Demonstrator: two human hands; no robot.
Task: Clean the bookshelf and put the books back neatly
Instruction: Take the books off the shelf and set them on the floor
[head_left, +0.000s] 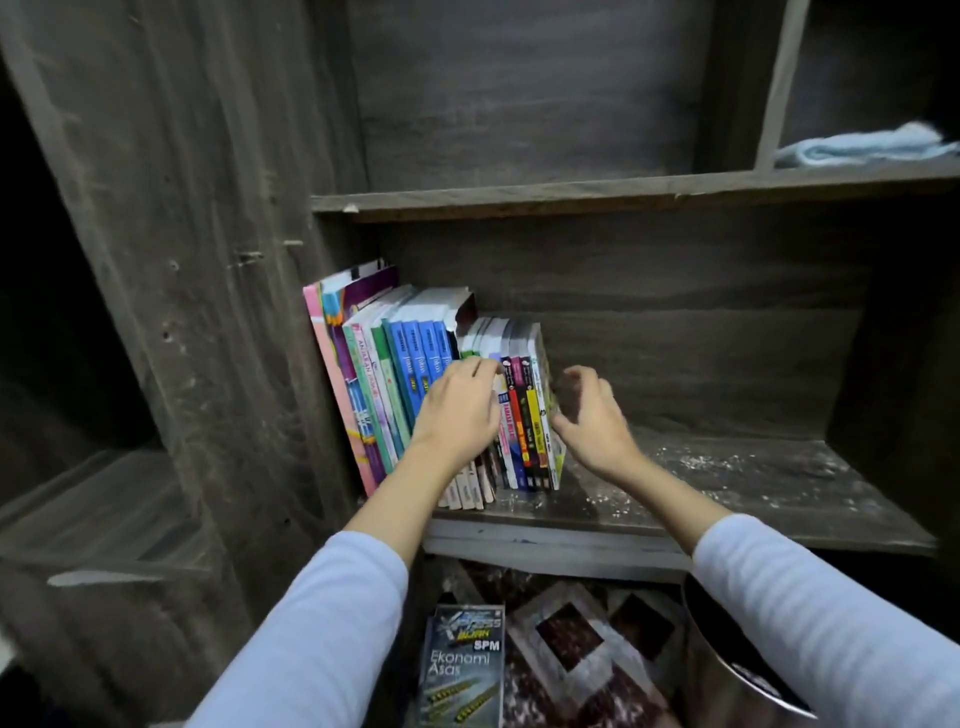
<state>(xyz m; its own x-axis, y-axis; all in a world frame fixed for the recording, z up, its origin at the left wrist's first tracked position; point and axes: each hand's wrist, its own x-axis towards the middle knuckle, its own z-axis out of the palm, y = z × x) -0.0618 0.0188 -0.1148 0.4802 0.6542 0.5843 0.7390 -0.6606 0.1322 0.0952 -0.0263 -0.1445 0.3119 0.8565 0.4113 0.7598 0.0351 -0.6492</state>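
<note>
A row of upright books (395, 374) fills the left end of the dark wooden shelf (727, 483): tall pink, green and blue ones at the left, shorter paperbacks (530, 415) at the right. My left hand (460, 410) lies curled over the spines in the middle of the row, fingertips touching them. My right hand (592, 415) presses against the outer cover of the last paperback, fingers bent, thumb at the book's lower edge. Neither hand is closed around a book.
The shelf's right part is bare wood with pale dust specks. A light blue cloth (862, 145) lies in the upper right compartment. Below, a book titled Ekonomi Asas (462, 670) lies on a patterned floor mat. A dark round container (727, 660) stands at the lower right.
</note>
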